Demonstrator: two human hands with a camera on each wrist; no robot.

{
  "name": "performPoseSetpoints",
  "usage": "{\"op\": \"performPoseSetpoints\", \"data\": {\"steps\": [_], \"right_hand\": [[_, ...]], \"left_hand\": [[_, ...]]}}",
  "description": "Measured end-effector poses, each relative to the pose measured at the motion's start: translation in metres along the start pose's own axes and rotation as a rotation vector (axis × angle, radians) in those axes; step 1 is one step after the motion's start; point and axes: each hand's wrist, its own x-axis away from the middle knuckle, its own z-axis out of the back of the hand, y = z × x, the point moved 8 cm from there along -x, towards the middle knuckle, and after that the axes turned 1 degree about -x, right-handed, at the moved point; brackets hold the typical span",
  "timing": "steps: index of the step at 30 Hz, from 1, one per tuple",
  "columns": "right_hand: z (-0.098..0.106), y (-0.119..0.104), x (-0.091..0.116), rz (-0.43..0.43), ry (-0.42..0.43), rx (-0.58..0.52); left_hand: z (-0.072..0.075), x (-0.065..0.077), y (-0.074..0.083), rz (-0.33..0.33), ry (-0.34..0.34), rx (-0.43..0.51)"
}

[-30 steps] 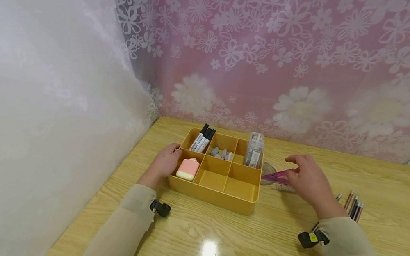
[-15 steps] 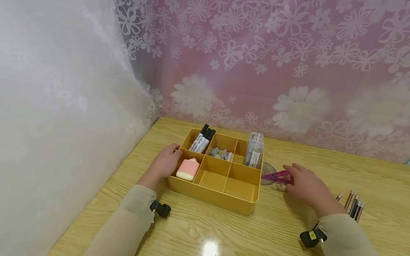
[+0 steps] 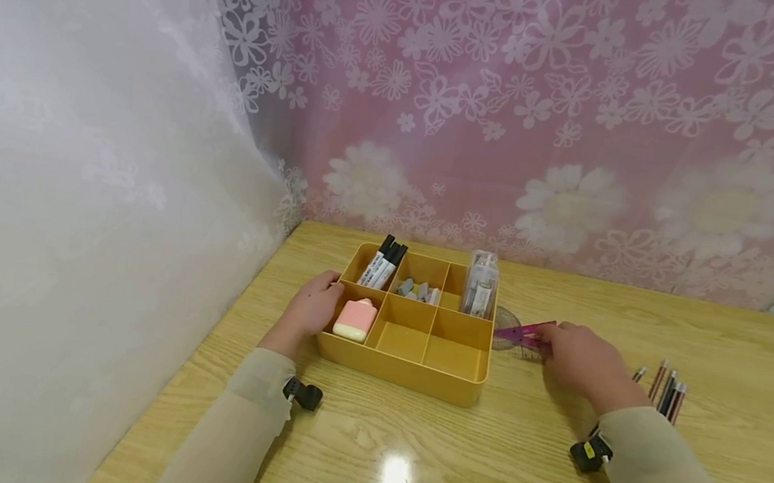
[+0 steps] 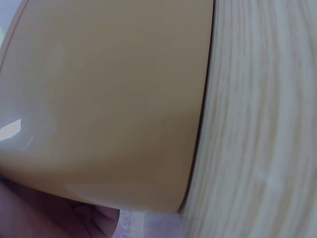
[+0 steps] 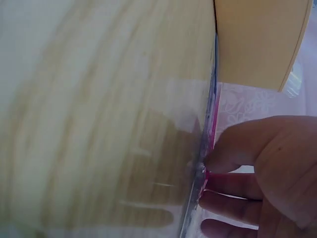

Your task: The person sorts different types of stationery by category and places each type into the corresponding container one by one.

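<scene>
In the head view, my left hand (image 3: 313, 303) grips the left wall of a yellow compartment box (image 3: 402, 371). Its curled fingers show at the box's end in the left wrist view. On the table right of the box, my right hand (image 3: 581, 361) pinches the right end of a purple set square (image 3: 521, 333) with thumb and fingertips. In the right wrist view the thumb (image 5: 230, 148) and fingertips meet at the thin purple edge. A clear protractor (image 3: 507, 321) lies partly under the set square, and a clear ruler (image 3: 528, 354) shows beside it.
The box holds black-capped markers (image 3: 379, 266), small grey erasers (image 3: 417, 289), a pink and cream bottle-shaped item (image 3: 355, 319) and a clear plastic case (image 3: 480, 285). Several pencils (image 3: 669, 393) lie beyond my right wrist. A white sheet hangs at left, a floral curtain behind.
My right hand has come down onto the right end of the purple set square, its fingers closing there. My left hand and the box have stayed still.
</scene>
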Motion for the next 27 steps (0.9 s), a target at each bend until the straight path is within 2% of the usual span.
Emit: {"op": "performPoseSetpoints", "data": {"steps": [19, 27], "right_hand": [[0.004, -0.005, 0.0, 0.02, 0.07, 0.078], [0.008, 0.011, -0.005, -0.035, 0.103, 0.001]], "left_hand": [[0.0, -0.001, -0.001, 0.004, 0.002, -0.003], [-0.001, -0.001, -0.002, 0.005, 0.003, 0.001]]}}
